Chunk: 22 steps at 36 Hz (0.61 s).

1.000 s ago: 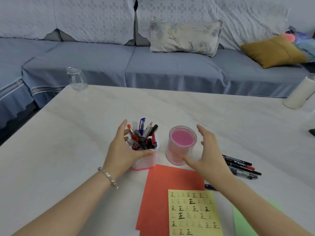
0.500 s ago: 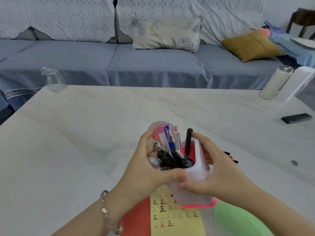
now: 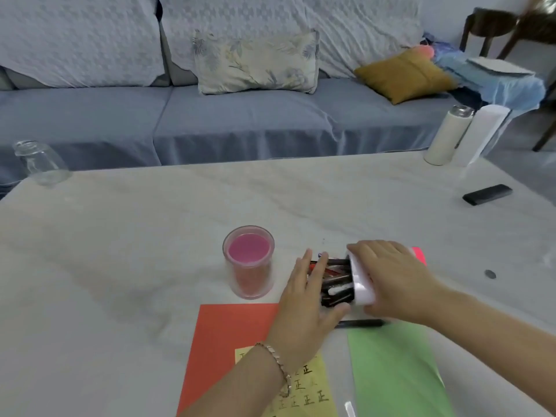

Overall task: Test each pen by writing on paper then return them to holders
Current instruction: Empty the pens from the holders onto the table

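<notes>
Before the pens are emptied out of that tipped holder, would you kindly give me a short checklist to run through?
1. Tipped white holder gripped by right hand: ok.
2. Open left hand holds back the pens: ok.
3. Empty pink holder upright, apart from the spill: ok.
4. Free writing space on yellow sheet: cannot tell, left forearm covers part.
5. Loose black pen lies beside green paper, could mix with untested ones: not ok.

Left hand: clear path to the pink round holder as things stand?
Probably yes. The pink round holder stands upright just left of the left hand, with only bare table between. But that hand rests flat against the pens at the mouth of the tipped white holder.
</notes>
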Motion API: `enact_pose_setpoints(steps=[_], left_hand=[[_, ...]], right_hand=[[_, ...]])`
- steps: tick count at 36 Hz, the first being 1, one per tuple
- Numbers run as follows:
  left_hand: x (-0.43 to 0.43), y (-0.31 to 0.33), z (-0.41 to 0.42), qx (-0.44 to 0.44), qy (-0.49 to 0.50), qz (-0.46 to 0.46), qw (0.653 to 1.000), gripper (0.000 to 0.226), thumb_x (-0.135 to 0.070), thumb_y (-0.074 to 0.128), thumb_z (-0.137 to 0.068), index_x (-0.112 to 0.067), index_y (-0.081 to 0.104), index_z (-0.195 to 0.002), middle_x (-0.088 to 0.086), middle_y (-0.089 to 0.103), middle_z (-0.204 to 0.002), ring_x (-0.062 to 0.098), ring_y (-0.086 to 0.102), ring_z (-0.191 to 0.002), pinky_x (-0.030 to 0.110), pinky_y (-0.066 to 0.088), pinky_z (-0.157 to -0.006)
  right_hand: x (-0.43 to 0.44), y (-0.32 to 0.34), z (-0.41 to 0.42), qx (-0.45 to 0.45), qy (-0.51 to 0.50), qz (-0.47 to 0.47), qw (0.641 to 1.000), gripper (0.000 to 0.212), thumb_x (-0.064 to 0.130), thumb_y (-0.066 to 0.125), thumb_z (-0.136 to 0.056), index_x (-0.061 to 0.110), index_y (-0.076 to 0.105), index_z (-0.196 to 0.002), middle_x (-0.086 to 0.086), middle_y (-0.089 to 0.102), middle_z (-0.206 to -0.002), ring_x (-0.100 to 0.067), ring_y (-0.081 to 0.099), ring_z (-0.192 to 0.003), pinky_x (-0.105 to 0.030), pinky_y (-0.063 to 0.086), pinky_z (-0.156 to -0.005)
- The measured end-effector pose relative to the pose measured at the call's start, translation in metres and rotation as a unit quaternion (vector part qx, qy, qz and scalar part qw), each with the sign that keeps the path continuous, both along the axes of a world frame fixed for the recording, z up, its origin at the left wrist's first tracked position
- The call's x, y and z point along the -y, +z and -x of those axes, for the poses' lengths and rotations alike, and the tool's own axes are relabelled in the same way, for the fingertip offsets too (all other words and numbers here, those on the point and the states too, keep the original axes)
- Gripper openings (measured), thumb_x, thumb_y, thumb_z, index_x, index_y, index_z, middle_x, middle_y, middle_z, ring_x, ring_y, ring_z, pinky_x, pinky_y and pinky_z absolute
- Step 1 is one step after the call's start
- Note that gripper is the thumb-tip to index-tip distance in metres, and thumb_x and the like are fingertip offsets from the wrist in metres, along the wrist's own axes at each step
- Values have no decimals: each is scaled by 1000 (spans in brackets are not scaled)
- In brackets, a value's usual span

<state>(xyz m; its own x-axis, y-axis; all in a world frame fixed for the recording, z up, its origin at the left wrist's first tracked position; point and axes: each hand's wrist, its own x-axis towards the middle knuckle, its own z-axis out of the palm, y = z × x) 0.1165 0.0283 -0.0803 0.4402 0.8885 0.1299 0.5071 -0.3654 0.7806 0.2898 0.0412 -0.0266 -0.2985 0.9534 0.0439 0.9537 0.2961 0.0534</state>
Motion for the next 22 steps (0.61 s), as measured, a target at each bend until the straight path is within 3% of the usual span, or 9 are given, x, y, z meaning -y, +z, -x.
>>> enact_pose_setpoints(steps=[2, 3, 5, 7, 9, 12, 17, 20, 22], left_hand=[[-7, -11, -6, -96, 11, -46, 994, 78, -76, 12, -73, -43, -19, -136, -16, -13, -149, 11, -9, -140, 29, 10, -112], [-11, -20, -9, -144, 26, -87, 985, 75, -75, 7, -78, -39, -21, -138, -9, 1, -153, 19, 6, -141, 34, 23, -109], [-18, -33, -14, -210, 44, -109, 971, 74, -66, 15, -86, -28, -8, -146, 2, 40, -144, 29, 44, -127, 37, 47, -90], [-22, -44, -20, -257, 43, -117, 958, 75, -62, 22, -81, -24, 15, -145, 2, 52, -134, 31, 55, -116, 41, 53, -83], [-24, -46, -22, -277, 31, -114, 954, 70, -60, 25, -79, -20, 32, -136, 1, 55, -129, 32, 57, -113, 44, 52, -85], [-24, -45, -24, -289, 35, -120, 949, 63, -56, 30, -81, -20, 38, -132, -2, 60, -119, 29, 59, -108, 45, 51, -87], [-25, -55, -25, -297, 42, -146, 943, 80, -52, 72, -65, -20, 39, -130, 4, 62, -113, 31, 60, -105, 46, 49, -88], [-23, -53, -29, -312, 33, -118, 942, 86, -50, 72, -70, -22, 27, -138, 10, 53, -126, 37, 51, -117, 49, 40, -98], [-23, -47, -31, -340, 9, -93, 936, 79, -53, 46, -88, -26, 1, -147, 11, 21, -150, 39, 18, -137, 50, 15, -113]], right_hand=[[-3, -3, 4, 22, 19, 2, 1000, 84, 38, 81, -35, 10, 60, -111, -3, 65, -98, -26, 65, -89, -35, 50, -78], [-4, -4, 5, 30, 26, 6, 999, 84, 42, 81, -39, 10, 59, -113, -3, 65, -100, -26, 64, -92, -35, 49, -80], [-5, -7, 3, 28, 38, 6, 999, 82, 52, 77, -46, 9, 58, -114, -4, 64, -102, -27, 63, -93, -35, 48, -83], [-3, -7, -2, 43, 48, -20, 998, 79, 59, 74, -41, 11, 63, -103, -1, 66, -89, -23, 66, -78, -31, 52, -72], [-1, -7, -8, 53, 57, -45, 996, 77, 41, 80, -27, 13, 65, -97, 1, 66, -83, -21, 66, -71, -29, 53, -67], [-3, -5, -26, 90, 74, -80, 990, 77, 16, 77, -22, 11, 65, -98, -2, 66, -84, -24, 66, -74, -33, 47, -76], [1, 11, -63, 138, 66, -126, 980, 88, 2, 76, -13, 6, 66, -100, -10, 67, -94, -31, 67, -84, -38, 29, -87], [8, 23, -79, 124, 32, -142, 982, 91, 2, 78, -17, 5, 64, -107, -13, 67, -99, -33, 66, -89, -40, 27, -91], [14, 30, -83, 79, 9, -158, 984, 89, 5, 80, -26, 7, 59, -113, -12, 65, -104, -31, 62, -95, -39, 25, -92]])
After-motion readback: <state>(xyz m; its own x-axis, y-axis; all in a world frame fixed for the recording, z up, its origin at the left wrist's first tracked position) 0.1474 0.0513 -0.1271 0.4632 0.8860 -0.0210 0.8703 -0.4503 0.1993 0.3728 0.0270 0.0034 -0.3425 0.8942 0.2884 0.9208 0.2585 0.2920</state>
